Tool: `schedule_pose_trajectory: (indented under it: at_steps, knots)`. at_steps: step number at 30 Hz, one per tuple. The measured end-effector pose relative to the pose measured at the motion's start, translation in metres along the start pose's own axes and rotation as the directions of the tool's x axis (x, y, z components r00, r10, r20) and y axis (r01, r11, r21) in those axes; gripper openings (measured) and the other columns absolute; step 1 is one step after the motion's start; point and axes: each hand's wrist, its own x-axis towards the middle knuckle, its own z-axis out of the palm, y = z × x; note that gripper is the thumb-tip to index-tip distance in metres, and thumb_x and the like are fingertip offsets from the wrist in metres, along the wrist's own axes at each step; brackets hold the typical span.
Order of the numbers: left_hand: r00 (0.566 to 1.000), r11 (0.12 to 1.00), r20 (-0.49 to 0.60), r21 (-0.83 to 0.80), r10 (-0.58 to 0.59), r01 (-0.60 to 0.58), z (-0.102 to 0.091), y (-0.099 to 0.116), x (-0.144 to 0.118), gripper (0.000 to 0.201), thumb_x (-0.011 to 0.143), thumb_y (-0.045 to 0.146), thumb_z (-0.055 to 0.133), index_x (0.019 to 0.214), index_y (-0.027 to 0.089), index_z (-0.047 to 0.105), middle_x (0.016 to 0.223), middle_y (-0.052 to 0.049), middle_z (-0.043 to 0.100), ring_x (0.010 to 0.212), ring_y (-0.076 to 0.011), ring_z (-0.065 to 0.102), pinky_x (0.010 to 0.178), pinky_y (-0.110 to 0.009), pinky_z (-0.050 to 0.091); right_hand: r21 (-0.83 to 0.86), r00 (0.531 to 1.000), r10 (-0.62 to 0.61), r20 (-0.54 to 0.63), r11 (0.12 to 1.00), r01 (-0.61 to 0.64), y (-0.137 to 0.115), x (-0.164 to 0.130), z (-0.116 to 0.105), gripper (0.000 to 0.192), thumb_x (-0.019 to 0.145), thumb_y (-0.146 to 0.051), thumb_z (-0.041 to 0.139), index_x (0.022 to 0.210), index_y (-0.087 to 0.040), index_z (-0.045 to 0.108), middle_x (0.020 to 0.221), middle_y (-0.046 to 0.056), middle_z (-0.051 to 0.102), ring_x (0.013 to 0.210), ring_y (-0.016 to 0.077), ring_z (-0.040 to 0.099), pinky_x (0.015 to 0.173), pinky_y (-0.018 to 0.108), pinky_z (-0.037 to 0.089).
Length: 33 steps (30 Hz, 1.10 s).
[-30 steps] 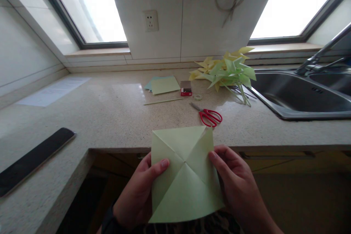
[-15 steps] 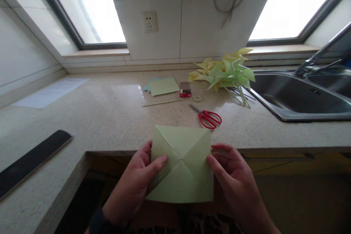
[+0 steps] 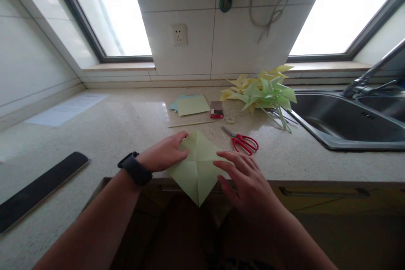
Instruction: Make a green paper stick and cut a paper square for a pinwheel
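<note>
The left hand (image 3: 164, 156) is laid flat on the left corner of a creased green paper square (image 3: 198, 166), fingers extended and pressing it down; nothing is clenched. A dark wristband (image 3: 135, 168) is worn on that wrist. The right hand (image 3: 245, 177) is spread open over the paper's right side, fingertips resting on or just above its edge — which of the two cannot be told. The paper is set diamond-wise at the front edge of the worktop (image 3: 126, 135), its upper half on the stone surface, its lower point overhanging the edge. Two diagonal creases are seen crossing at its middle.

Just beyond the right hand, red-handled scissors (image 3: 242, 141) are lying on the worktop. Behind them a small roll of tape (image 3: 230, 120) and a small red box (image 3: 217, 109) are noted, with a thin wooden stick (image 3: 190, 124) to the left and a stack of coloured paper sheets (image 3: 191, 104) behind it. A heap of yellow and green paper pinwheels (image 3: 264, 90) is placed beside the steel sink (image 3: 348, 122) — well apart from the hands. A long dark flat object (image 3: 41, 187) is lying at the far left, and a white printed sheet (image 3: 68, 109) near the wall.
</note>
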Motion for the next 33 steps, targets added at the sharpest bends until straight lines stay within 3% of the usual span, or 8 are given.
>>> schedule_pose_trajectory:
  at_steps: [2, 6, 9, 12, 16, 20, 26, 33]
  knots:
    - [0.998, 0.992, 0.052, 0.126, 0.024, -0.031, -0.004, -0.006, 0.011, 0.03, 0.087, 0.024, 0.075, 0.115, 0.015, 0.068, 0.116, -0.011, 0.071, 0.105, -0.0276, 0.067, 0.096, -0.048, 0.052, -0.011, 0.994, -0.031, 0.106, 0.999, 0.033, 0.003, 0.006, 0.009, 0.031, 0.097, -0.02, 0.054, 0.127, -0.021, 0.061, 0.138, 0.01, 0.064, 0.125, 0.0296, 0.058, 0.103, 0.052, 0.046]
    - [0.985, 0.922, 0.145, 0.361, 0.091, -0.139, -0.01, -0.012, 0.023, 0.032, 0.098, 0.034, 0.064, 0.125, 0.017, 0.062, 0.124, -0.009, 0.066, 0.105, -0.0254, 0.067, 0.09, -0.048, 0.057, -0.022, 0.981, -0.05, 0.19, 0.998, 0.055, 0.007, 0.011, 0.022, 0.031, 0.099, -0.027, 0.054, 0.129, -0.021, 0.061, 0.14, 0.007, 0.065, 0.131, 0.0283, 0.056, 0.109, 0.051, 0.043]
    - [0.982, 0.85, 0.108, 0.492, 0.154, -0.187, -0.011, -0.013, 0.02, 0.046, 0.093, 0.024, 0.067, 0.136, 0.014, 0.053, 0.127, -0.014, 0.064, 0.113, -0.0306, 0.064, 0.099, -0.054, 0.051, -0.043, 0.976, -0.023, 0.218, 0.999, 0.033, 0.008, 0.011, 0.024, 0.032, 0.1, -0.032, 0.054, 0.13, -0.021, 0.06, 0.142, 0.007, 0.064, 0.133, 0.0284, 0.055, 0.112, 0.053, 0.04]
    - [0.967, 0.774, 0.063, 0.588, 0.248, -0.236, -0.007, -0.013, 0.008, 0.052, 0.092, 0.015, 0.061, 0.142, 0.011, 0.046, 0.141, -0.02, 0.054, 0.136, -0.0352, 0.046, 0.115, -0.058, 0.034, -0.065, 0.971, 0.008, 0.24, 0.998, 0.008, 0.009, 0.012, 0.023, 0.035, 0.101, -0.036, 0.053, 0.131, -0.02, 0.059, 0.144, 0.009, 0.062, 0.137, 0.0294, 0.052, 0.117, 0.056, 0.034]
    - [0.929, 0.686, 0.181, 0.632, 0.321, -0.36, 0.001, -0.02, -0.016, 0.039, 0.098, 0.024, 0.055, 0.137, 0.017, 0.056, 0.143, -0.014, 0.057, 0.136, -0.0299, 0.049, 0.116, -0.05, 0.038, -0.088, 0.963, 0.037, 0.266, 0.996, -0.014, 0.012, 0.018, 0.02, 0.036, 0.101, -0.04, 0.053, 0.128, -0.017, 0.061, 0.143, 0.011, 0.062, 0.14, 0.0327, 0.049, 0.119, 0.059, 0.031]
    - [0.899, 0.633, 0.292, 0.639, 0.326, -0.437, 0.008, -0.035, -0.036, 0.044, 0.103, 0.031, 0.049, 0.145, 0.02, 0.051, 0.151, -0.011, 0.056, 0.141, -0.0271, 0.048, 0.116, -0.048, 0.042, -0.099, 0.958, 0.049, 0.284, 0.995, -0.022, 0.018, 0.027, 0.018, 0.035, 0.1, -0.04, 0.054, 0.123, -0.016, 0.063, 0.143, 0.014, 0.062, 0.139, 0.0334, 0.05, 0.118, 0.056, 0.035]
    - [0.899, 0.596, 0.3, 0.674, 0.319, -0.437, 0.012, -0.05, -0.043, 0.05, 0.106, 0.032, 0.042, 0.153, 0.018, 0.042, 0.159, -0.01, 0.046, 0.148, -0.025, 0.04, 0.122, -0.047, 0.034, -0.112, 0.955, 0.089, 0.283, 0.992, -0.059, 0.02, 0.031, 0.021, 0.036, 0.098, -0.041, 0.056, 0.124, -0.017, 0.062, 0.144, 0.013, 0.061, 0.138, 0.0314, 0.051, 0.117, 0.054, 0.037]
    - [0.909, 0.582, 0.27, 0.701, 0.318, -0.411, 0.006, -0.053, -0.046, 0.056, 0.106, 0.044, 0.041, 0.154, 0.016, 0.04, 0.159, -0.012, 0.045, 0.148, -0.0297, 0.039, 0.12, -0.051, 0.036, -0.141, 0.951, 0.162, 0.264, 0.982, -0.128, 0.018, 0.029, 0.021, 0.034, 0.097, -0.04, 0.056, 0.122, -0.019, 0.062, 0.146, 0.012, 0.059, 0.14, 0.0313, 0.05, 0.119, 0.053, 0.036]
